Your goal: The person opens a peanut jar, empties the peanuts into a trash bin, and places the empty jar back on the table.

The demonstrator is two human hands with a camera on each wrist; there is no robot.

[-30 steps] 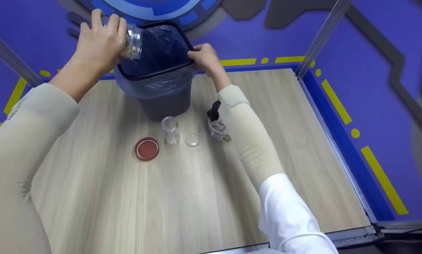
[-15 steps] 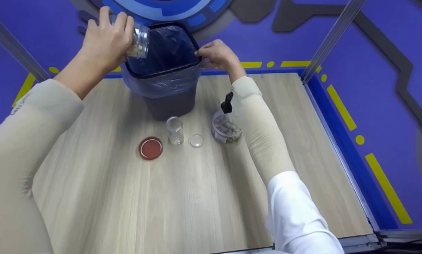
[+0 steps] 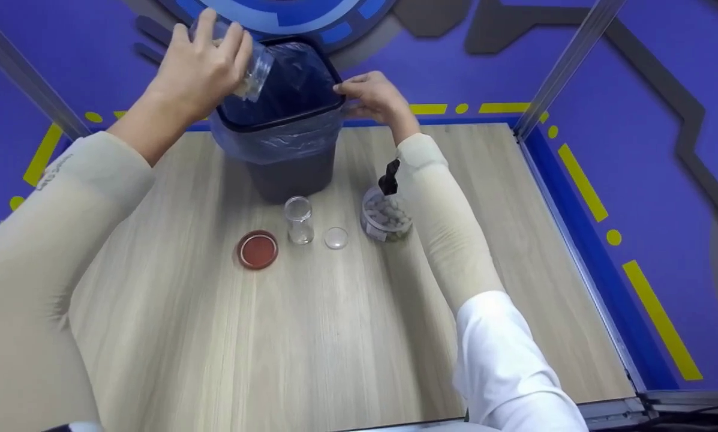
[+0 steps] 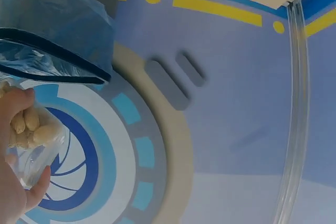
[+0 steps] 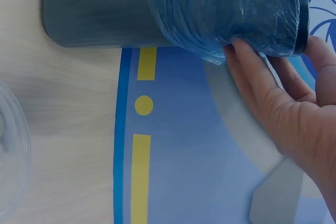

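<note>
left hand (image 3: 201, 69) grasps peanut jar (image 3: 260, 73), right hand (image 3: 379, 99) pinches wastebasket rim (image 3: 275, 123) by worktop's far edge (image 3: 454, 133); best tip jar well inside.

No text is legible, left sleeve lettering (image 3: 53, 172) included.

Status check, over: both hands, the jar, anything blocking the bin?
Left hand grips the jar, tilted toward the bin. Right hand holds the bin's rim. Peanuts visible inside the jar. Nothing visible blocking the bin's opening.
</note>
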